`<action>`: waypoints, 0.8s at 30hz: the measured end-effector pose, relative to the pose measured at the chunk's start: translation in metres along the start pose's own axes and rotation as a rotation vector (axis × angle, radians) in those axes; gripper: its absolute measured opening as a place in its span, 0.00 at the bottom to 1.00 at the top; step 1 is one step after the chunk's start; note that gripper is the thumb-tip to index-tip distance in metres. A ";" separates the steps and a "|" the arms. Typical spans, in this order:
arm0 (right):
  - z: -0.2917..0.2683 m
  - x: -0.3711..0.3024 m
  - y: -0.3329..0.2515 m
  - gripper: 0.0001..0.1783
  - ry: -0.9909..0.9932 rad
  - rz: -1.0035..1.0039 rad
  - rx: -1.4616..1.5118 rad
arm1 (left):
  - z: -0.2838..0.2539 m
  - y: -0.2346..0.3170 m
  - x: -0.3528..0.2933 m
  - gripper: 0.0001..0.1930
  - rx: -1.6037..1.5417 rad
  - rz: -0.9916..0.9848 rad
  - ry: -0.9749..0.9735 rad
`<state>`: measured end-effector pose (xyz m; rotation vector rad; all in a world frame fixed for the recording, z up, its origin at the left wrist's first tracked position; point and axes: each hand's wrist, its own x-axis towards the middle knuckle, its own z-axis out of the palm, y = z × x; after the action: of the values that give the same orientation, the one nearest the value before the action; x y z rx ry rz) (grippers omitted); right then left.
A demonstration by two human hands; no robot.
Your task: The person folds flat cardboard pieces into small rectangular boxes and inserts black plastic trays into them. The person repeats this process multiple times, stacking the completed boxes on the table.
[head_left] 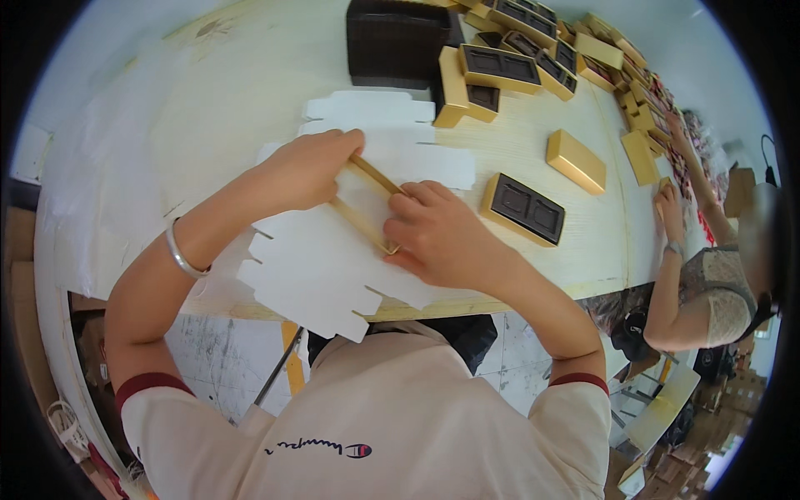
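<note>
The left hand [321, 167] and right hand [432, 232] are curled round opposite ends of a gold-edged card frame [375, 175], held over flat white card blanks [308, 267]; to me it looks light, springy and easily creased, best pinched near the corners. Beneath spreads a pale wooden table [208, 100], gold boxes [577, 162] scattered rightward, with a co-worker [708, 287] beyond.

The shirt [400, 400] is cream and short-sleeved, with dark red cuffs [154, 381], dark script lettering [312, 445] and a small emblem [359, 451] (round, part red); a silver bangle [174, 251] circles the left forearm [229, 208].
</note>
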<state>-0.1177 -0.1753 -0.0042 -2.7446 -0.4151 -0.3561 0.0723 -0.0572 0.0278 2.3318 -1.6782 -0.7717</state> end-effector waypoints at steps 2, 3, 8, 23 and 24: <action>0.009 -0.001 -0.006 0.11 0.043 0.007 -0.081 | 0.002 -0.006 0.001 0.21 -0.011 0.028 0.023; 0.012 -0.002 -0.008 0.11 0.054 0.016 -0.104 | -0.001 -0.005 0.001 0.23 -0.074 -0.010 -0.012; -0.031 -0.017 0.000 0.08 0.177 0.104 -0.103 | -0.035 0.004 -0.038 0.38 -0.466 -0.084 0.117; -0.057 -0.013 0.046 0.11 -0.204 0.137 0.254 | 0.075 0.022 -0.044 0.54 -0.192 -0.004 0.592; -0.057 -0.008 0.049 0.11 -0.244 0.124 0.286 | 0.068 0.024 -0.044 0.53 -0.170 0.002 0.626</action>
<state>-0.1200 -0.2423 0.0305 -2.5217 -0.3262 0.0683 0.0079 -0.0142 -0.0058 2.1382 -1.2805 -0.1364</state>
